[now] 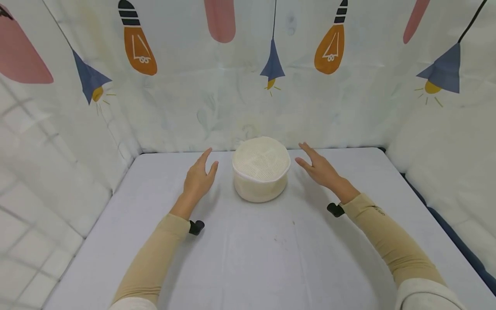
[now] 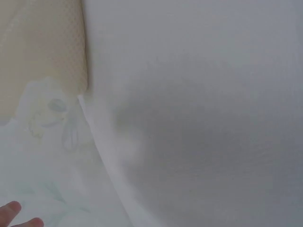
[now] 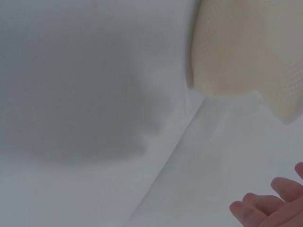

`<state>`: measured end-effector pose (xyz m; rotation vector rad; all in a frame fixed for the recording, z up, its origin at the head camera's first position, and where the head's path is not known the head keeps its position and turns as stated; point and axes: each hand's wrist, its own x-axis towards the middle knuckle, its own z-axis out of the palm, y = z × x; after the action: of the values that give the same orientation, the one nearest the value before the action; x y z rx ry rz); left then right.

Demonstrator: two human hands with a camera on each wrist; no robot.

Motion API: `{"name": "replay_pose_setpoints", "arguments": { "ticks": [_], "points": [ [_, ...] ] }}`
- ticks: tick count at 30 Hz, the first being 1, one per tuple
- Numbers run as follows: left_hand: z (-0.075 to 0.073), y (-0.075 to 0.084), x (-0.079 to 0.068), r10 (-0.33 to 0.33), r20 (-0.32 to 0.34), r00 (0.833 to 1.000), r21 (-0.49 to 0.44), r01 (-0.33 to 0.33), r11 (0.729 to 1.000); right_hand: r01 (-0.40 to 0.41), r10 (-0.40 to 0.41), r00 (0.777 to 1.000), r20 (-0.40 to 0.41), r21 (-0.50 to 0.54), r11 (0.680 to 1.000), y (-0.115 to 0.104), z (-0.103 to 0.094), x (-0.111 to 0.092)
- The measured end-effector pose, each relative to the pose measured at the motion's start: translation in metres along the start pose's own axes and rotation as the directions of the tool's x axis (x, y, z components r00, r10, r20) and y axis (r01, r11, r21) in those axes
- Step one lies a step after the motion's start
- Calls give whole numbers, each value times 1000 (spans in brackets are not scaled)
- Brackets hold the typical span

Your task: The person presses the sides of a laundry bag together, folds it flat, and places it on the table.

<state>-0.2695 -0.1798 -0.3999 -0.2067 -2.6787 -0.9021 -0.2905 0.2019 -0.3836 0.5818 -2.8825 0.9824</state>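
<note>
White, colourfully printed fabric walls [image 1: 170, 107] stand around a white cloth-covered table [image 1: 248, 258]. Near its far edge sits a cream, drum-shaped fabric item [image 1: 261, 165] with a mesh top, between the left hand [image 1: 198, 177] and the right hand [image 1: 321, 170] — both empty, fingers extended, not touching it. Reaching or letting go seems in hand — gripping it would call for bringing both palms inward.

Cream mesh cylinder [image 1: 261, 168], white table [image 1: 255, 262], tan sleeves [image 1: 153, 254]
</note>
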Motion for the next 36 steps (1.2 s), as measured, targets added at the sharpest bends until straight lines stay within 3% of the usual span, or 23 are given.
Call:
{"name": "replay_pose_setpoints", "arguments": {
  "ticks": [8,20,26,31,36],
  "points": [
    [2,10,0,2,13,1000,-158,0,987,11,-10,1000,-12,79,997,-13,1,-1],
    [7,22,0,-11,59,998,-294,28,955,-8,11,1000,-18,153,988,-21,4,-3],
    [7,25,-1,-34,80,996,-354,60,933,3,11,998,-63,211,977,-24,5,-4],
    [7,28,1,-79,133,988,-444,131,887,-3,31,994,-109,245,969,-24,5,-3],
    [10,28,3,-141,210,968,-558,237,795,-30,65,993,-100,312,950,-25,7,0]
  ]
}}
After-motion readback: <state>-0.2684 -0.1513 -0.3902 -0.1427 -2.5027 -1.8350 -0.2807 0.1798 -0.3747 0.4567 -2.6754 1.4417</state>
